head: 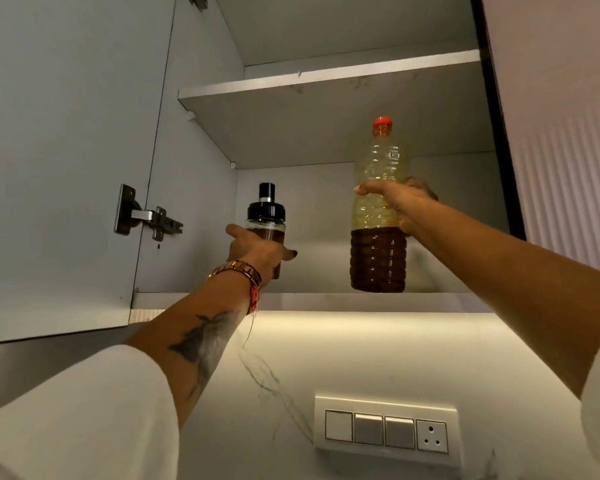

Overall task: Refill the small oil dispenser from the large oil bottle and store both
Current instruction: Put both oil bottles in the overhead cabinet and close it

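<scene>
I look up into an open wall cabinet. My left hand (255,251) grips the small glass oil dispenser (266,220), which has a black pump cap and dark oil inside, at the left of the lower shelf (326,301). My right hand (400,202) holds the large ribbed plastic oil bottle (378,258) around its middle, upright, at the right of the same shelf. The bottle has a red cap and dark oil filling its lower part. Whether either base touches the shelf is hidden by the shelf's front edge.
The cabinet door (59,168) stands open at the left on a metal hinge (146,216). An upper shelf (326,81) spans the cabinet above the bottles. Below, a lit marble wall carries a switch panel (387,431). A ribbed panel (568,168) borders the right.
</scene>
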